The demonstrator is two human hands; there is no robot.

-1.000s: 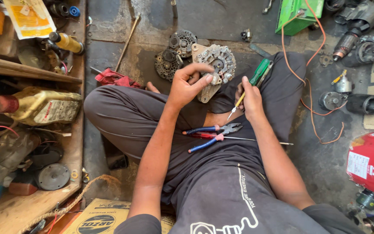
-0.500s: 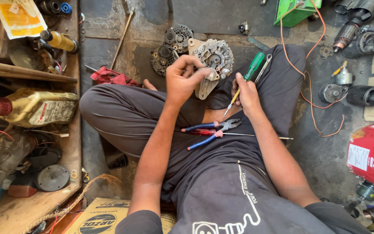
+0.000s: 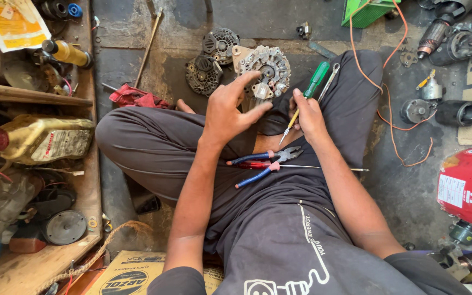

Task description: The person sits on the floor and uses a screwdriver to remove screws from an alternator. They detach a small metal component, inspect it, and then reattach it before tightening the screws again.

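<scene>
Grey metal alternator (image 3: 266, 71) sits on the person's knees — the left hand (image 3: 229, 109) rests on it, fingers apart, while the right hand (image 3: 306, 116) seems to pinch a yellow screwdriver (image 3: 289, 124).

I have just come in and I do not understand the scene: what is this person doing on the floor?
A person sits cross-legged on the workshop floor with a round grey metal alternator at the knees. The left hand rests open on its near edge, fingers spread. The right hand holds a small yellow-handled screwdriver, tip pointing down toward the lap. Blue-handled pliers and a red-handled screwdriver lie on the lap; a green-handled screwdriver lies on the right knee.
</scene>
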